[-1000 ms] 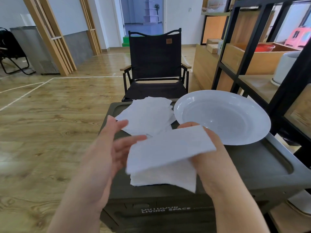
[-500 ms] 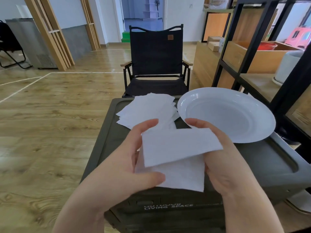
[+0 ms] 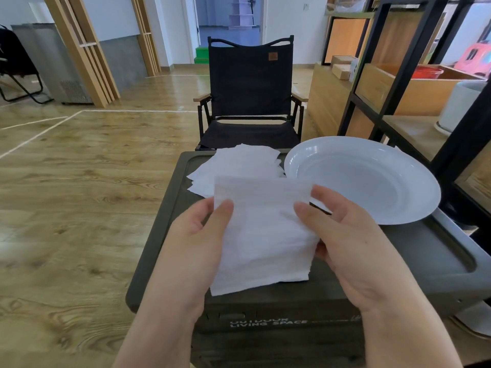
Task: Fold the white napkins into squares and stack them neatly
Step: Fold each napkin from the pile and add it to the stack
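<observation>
Just above the near edge of the dark green table [image 3: 438, 251], a white napkin [image 3: 261, 235] is held up between both hands. The left hand [image 3: 194, 235] pinches its left side with the thumb on the front face, and the right hand [image 3: 342, 229] pinches the right side the same way, fingers curled behind the sheet. The napkin looks thin, soft and very light: it sags and crumples slightly between the grips, so it will likely flop unless held near corners or edges, and a crease should need pressing flat against the table to stay. Pulling hard could tear it. Beyond the hands, a loose pile of napkins [image 3: 239, 166] lies fanned and uneven on the far left part of the table, touching or just beside a white plate [image 3: 372, 179] on the right. Behind the table stands a black folding chair [image 3: 249, 88].
</observation>
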Action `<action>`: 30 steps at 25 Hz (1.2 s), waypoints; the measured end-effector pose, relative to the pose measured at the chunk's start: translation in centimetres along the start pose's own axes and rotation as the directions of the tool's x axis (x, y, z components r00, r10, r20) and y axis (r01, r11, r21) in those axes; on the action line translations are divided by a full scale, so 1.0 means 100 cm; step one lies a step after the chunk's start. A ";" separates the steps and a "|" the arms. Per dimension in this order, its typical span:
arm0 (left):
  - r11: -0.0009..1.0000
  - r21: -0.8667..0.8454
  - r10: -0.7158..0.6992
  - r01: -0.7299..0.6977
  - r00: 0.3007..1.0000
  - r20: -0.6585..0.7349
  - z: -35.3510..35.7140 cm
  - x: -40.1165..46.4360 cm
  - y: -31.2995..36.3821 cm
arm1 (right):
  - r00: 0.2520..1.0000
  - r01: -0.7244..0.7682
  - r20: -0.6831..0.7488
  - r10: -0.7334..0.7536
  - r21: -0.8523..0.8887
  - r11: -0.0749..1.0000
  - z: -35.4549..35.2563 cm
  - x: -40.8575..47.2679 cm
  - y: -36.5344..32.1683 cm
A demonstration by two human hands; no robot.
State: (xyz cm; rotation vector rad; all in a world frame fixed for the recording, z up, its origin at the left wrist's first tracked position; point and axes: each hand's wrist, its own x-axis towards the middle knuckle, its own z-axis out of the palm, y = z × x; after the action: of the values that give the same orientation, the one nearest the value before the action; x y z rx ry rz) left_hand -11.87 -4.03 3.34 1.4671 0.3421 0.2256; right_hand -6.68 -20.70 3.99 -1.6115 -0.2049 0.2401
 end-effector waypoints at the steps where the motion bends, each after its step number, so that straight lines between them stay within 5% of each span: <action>1: 0.999 0.023 0.032 -0.032 0.999 -0.020 -0.002 0.000 0.000 | 0.999 0.015 -0.042 -0.015 0.001 1.000 0.000 0.000 0.000; 5: 0.975 0.028 0.219 -0.219 0.976 0.001 -0.007 -0.004 0.009 | 0.993 0.108 -0.056 -0.104 0.061 0.992 -0.005 -0.004 -0.006; 10: 0.937 -0.041 0.349 -0.348 0.917 0.194 -0.014 -0.007 0.014 | 0.971 0.228 0.034 -0.235 0.148 0.963 -0.010 -0.006 -0.011; 17: 0.867 0.085 0.489 -0.491 0.871 0.049 -0.010 -0.006 0.012 | 0.903 0.429 -0.017 -0.429 0.048 0.902 -0.010 -0.005 -0.009; 23: 0.706 -0.070 0.699 -0.705 0.677 0.229 -0.007 -0.012 0.016 | 0.855 0.495 0.013 -0.518 0.277 0.823 -0.003 -0.008 -0.013; 24: 0.732 -0.164 0.680 -0.661 0.694 0.235 -0.009 -0.011 0.015 | 0.857 0.487 0.010 -0.515 0.311 0.816 -0.003 -0.008 -0.015; 27: 0.889 -0.363 0.368 -0.281 0.908 0.199 -0.006 -0.010 0.019 | 0.863 0.474 0.014 -0.505 0.325 0.819 -0.005 -0.009 -0.014; 30: 0.982 -0.086 0.184 -0.170 0.966 0.184 0.000 -0.010 0.014 | 0.877 0.473 -0.032 -0.479 0.236 0.849 -0.007 -0.009 -0.012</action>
State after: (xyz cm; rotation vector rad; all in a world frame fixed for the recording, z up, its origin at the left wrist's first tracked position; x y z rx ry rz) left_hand -12.73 -4.23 4.80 1.4378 0.0461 0.2354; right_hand -7.37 -21.51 5.22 -1.2712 -0.5699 -0.0978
